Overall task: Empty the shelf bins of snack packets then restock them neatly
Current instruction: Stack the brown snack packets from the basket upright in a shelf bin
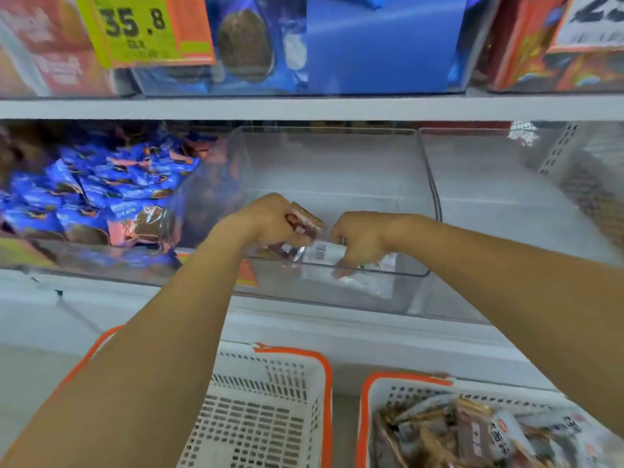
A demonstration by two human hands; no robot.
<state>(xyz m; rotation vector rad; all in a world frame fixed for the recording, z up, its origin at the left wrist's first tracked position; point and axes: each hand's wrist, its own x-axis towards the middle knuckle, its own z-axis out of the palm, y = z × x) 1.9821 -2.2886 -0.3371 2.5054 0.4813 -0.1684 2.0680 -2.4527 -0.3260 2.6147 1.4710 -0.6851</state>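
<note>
Far left on the shelf, a clear bin [101, 211] stands heaped with blue packets [84, 184]; its load rides at or above the front wall. Risk: a knock from the left forearm could spill packets over the edge.

Centre bin [337, 184] is nearly bare. Left hand [266, 221] reaches over its front wall, grip clamped on a brown packet [305, 221], with at least one more packet just beneath it. Risk: the hold looks crowded, so a packet may slip and drop back into the bin or onto the ledge below.

Right hand [358, 241] is down inside the same bin, fingers curled onto a white packet [324, 251] with a barcode showing. The clear wall blurs the fingertips, so how firm that grip is cannot be told. Risk: loose wrappers left along the front wall may be missed.

Right bin [506, 197] appears empty.

Below, the left basket [270, 400] holds nothing visible; the right basket [371, 417] is full of mixed packets. Risk: dropping brown and white stock into one basket would slow neat restocking.
</note>
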